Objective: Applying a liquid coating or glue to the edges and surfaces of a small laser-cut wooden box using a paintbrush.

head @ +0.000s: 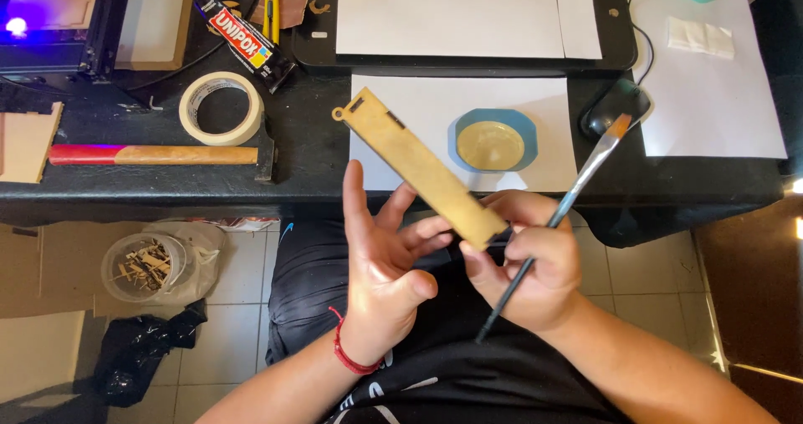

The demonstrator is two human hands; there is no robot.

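Both hands are up off the tabletop (318,152), working over the lap. The right hand (531,269) has its grip doing double duty: fingertips pinch the near end of a long, flat wooden strip (418,166), while a thin paintbrush (559,211) is tucked through the same fingers, handle pointing down toward the lap and bristles raised over the tabletop's front edge. The strip slants up and away, its far end with the small ring hanging above the white paper sheet (435,106). The left hand (385,261) is spread wide, holding nothing, fingers just touching the strip's underside near its lower end.

Just beyond, on that sheet, sits a blue dish (493,140) of pale yellowish liquid. A computer mouse (615,108) lies to its right; masking tape (222,108), a hammer (159,154) and a glue tube (242,38) lie toward the left end.

The risk here, as I read it: one hand carrying two things. That pinch sits at the very end of a long strip, so it could pivot or slip free, and the brush could roll and smear the wood, fingers or dark clothing below. If the strip tips forward, it may knock into the dish.
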